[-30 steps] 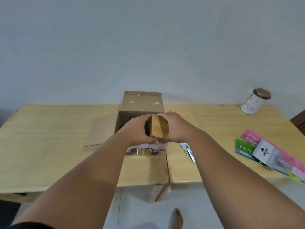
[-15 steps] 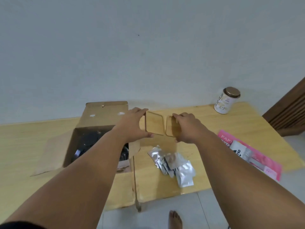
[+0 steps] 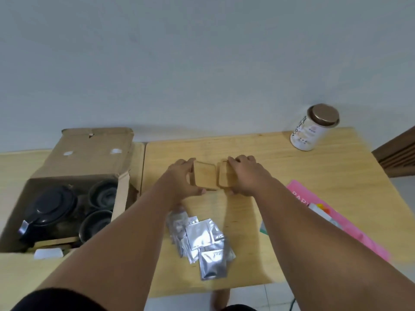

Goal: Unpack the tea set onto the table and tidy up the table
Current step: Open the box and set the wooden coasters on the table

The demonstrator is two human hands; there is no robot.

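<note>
While the left hand (image 3: 179, 178) grips one wooden coaster (image 3: 204, 175), the right hand (image 3: 246, 176) grips another coaster (image 3: 223, 176) just beside it.

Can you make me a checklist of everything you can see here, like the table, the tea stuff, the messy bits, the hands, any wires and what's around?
Surface: pale wooden table, made of two tops with a seam between them.
Job's things: two square tan wooden coasters, one per hand, low over the table; open brown cardboard box holding a black lidded teapot and dark cups.
Clutter: pile of silver foil sachets; pink printed packets; white tin with a bronze lid.
Hands: left hand and right hand each grip a coaster.
Cables: nothing seen.
Surroundings: plain grey-white wall; tiled floor below.
</note>
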